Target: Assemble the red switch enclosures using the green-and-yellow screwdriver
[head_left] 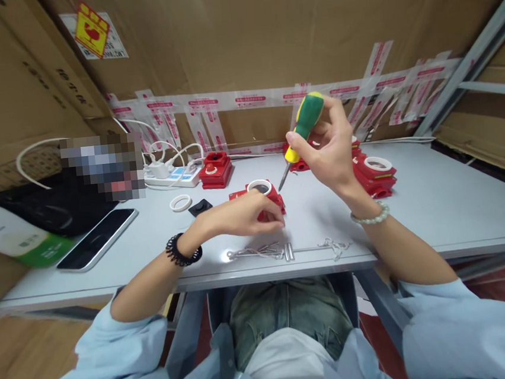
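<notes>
"Position of the left hand (261,212) and the right hand (329,146)?"

"Apart from each other. The right hand is closed round one green-and-yellow-handled screwdriver (306,120), blade slanting down to the left. The left hand lies over one red block-shaped housing (275,195), fingers curled at its near side. Whether they grip it, I cannot tell."

"Location of that housing?"

"On the pale tabletop (150,241), before the person. It bears one white collar (267,183)."

"Loose parts nearby?"

"To its left, one flat white ring (180,197) and one small black part (200,207). Nearer the edge, two short shiny metal cylinders (290,251) side by side, among thin metal rods (307,249), count unclear."

"Farther out?"

"One red box-shaped piece (217,172) just beside one white power strip (175,178). Right: several red housings (374,182), partly hidden, total not established. Far left: one black-screened phone (99,240)."
</notes>
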The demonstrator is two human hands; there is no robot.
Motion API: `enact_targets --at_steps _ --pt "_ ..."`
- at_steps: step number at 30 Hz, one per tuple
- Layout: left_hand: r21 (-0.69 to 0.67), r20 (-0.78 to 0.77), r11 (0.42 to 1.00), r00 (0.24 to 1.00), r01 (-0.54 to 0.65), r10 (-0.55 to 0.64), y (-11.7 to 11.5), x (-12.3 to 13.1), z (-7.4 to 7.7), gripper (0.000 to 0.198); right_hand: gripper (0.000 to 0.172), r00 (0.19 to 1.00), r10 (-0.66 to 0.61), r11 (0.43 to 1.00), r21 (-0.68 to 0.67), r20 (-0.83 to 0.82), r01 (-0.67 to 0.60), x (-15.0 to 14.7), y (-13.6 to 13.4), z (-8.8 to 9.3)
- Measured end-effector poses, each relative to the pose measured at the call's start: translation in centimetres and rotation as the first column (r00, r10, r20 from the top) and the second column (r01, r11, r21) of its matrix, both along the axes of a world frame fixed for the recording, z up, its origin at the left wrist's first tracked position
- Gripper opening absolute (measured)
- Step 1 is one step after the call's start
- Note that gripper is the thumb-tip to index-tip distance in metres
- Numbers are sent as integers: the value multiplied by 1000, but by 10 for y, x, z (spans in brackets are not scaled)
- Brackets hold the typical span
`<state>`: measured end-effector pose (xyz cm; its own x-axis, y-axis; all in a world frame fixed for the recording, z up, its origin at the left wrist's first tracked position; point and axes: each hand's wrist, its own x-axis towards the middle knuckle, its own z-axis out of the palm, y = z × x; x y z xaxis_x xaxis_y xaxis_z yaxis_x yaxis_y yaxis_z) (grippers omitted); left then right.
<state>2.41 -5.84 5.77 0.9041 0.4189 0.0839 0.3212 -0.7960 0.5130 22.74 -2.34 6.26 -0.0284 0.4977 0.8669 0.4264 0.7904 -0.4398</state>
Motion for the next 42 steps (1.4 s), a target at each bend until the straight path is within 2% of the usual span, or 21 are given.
enact_targets --at_steps 2,4,5,7,8,10,13,18,31,39,42 --pt "109 153 990 986 -86 69 6 -7 5 17 59 999 -38 999 -4 6 38 -3 -5 0" --pt "216 261 950 951 -226 167 16 -13 5 22 61 998 -63 998 -10 15 64 -6 -8 -2" --pt "256 271 920 936 -297 227 22 -16 2 30 61 998 -66 998 -12 20 67 -7 -8 -4" --pt "266 186 890 925 -371 330 33 -19 -8 59 59 998 -56 998 -15 31 56 -10 -7 -7" --pt "241 115 897 928 -372 354 38 -20 -14 73 59 998 -49 999 -19 34 50 -11 -5 -9" --pt "177 -5 923 937 -343 349 45 -20 -24 83 58 998 -37 999 -31 41 38 -12 -2 -13" --pt "133 -43 942 948 -308 316 50 -19 -31 78 56 998 -29 999 -39 56 31 -13 3 -17" --pt "106 -38 962 966 -251 256 49 -19 -28 72 55 998 -12 999 -48 68 16 -14 7 -20" --pt "57 -46 969 969 -240 243 49 -20 -28 73 57 995 -25 998 -56 95 31 -12 3 -16" --pt "51 -28 968 968 -247 248 48 -19 -27 73 58 973 -122 988 -72 194 139 -16 0 -13" --pt "68 -39 968 969 -240 243 48 -19 -28 72 53 942 -195 975 -52 274 217 -18 -1 -9"
